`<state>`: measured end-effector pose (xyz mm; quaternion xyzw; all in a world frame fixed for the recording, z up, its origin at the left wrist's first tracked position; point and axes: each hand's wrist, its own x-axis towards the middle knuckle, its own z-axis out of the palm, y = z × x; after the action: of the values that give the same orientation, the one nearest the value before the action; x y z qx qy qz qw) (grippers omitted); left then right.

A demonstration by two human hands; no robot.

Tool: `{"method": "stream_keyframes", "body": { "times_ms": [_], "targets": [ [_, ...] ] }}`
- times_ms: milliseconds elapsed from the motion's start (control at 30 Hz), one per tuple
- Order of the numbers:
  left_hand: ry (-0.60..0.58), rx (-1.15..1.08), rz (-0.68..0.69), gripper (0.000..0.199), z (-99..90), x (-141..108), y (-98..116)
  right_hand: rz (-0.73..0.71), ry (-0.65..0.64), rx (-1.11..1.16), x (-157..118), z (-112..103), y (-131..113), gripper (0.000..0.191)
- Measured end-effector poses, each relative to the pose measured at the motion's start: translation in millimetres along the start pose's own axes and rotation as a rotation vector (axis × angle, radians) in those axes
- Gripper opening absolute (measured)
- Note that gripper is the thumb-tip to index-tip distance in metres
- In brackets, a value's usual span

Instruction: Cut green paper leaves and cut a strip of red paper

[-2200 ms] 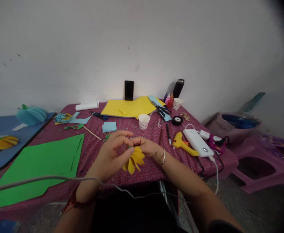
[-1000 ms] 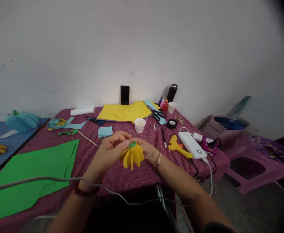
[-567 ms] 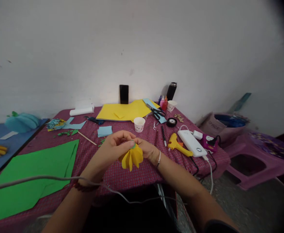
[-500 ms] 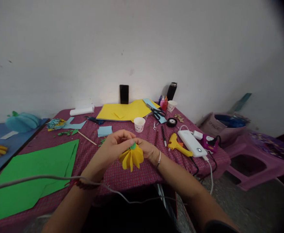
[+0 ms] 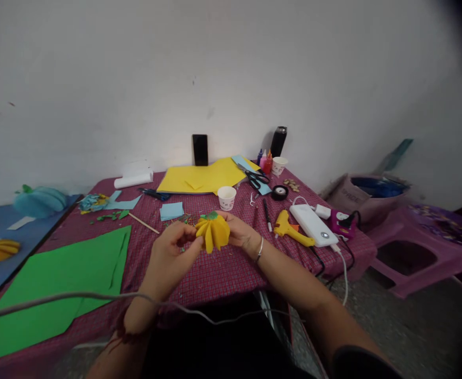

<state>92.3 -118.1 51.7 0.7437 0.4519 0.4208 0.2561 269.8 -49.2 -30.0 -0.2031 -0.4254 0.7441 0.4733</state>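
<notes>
A small yellow pumpkin-like paper piece (image 5: 214, 233) with a green top is held up between both hands above the table's front middle. My left hand (image 5: 176, 247) grips its left side with thumb and curled fingers. Around its right side and back is my right hand (image 5: 239, 230), the fingertips partly hidden behind it. Just beyond stands a white paper cup (image 5: 227, 199). Light blue paper squares (image 5: 171, 211) and small green scraps lie near my left hand.
Green sheets (image 5: 69, 268) cover the left front. A yellow glue gun (image 5: 291, 230), white power bank (image 5: 313, 225) and cables are on the right. Scissors (image 5: 254, 178) rest at the back. A loose cable (image 5: 168, 303) crosses low over my left forearm.
The yellow piece has been raised and tipped, so its ribbed side shows more. My left hand has shifted from its green top to its left side.
</notes>
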Motion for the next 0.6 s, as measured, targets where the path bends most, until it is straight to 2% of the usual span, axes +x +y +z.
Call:
{"method": "stream_keyframes", "body": {
  "times_ms": [133, 200, 267, 333, 400, 500, 600],
  "targets": [
    [0.023, -0.045, -0.072, 0.015, 5.4, 6, -17, -0.026, 0.069, -0.03, 0, 2, -4, 0.037],
    [0.094, -0.098, -0.135, 0.017, -5.6, 13, -27, -0.04, 0.108, -0.06, 0, 1, -6, 0.038],
    [0.18, -0.099, -0.177, 0.021, -29.7, 22, -40, -0.052, 0.14, -0.092, -1, 0, -7, 0.033],
    [0.275, -0.041, -0.201, 0.024, -65.4, 30, -55, -0.061, 0.161, -0.116, -1, -1, -8, 0.025],
    [0.383, 0.066, -0.258, 0.024, -109.5, 36, -73, -0.054, 0.167, -0.142, 0, -3, -8, 0.021],
    [0.545, 0.244, -0.404, 0.018, -182.6, 34, -106, -0.083, 0.27, -0.445, 0, -5, -9, 0.022],
    [0.712, 0.34, -0.517, 0.008, -255.6, 17, -144, -0.141, 0.338, -0.794, -9, -10, -8, 0.016]
  ]
}}
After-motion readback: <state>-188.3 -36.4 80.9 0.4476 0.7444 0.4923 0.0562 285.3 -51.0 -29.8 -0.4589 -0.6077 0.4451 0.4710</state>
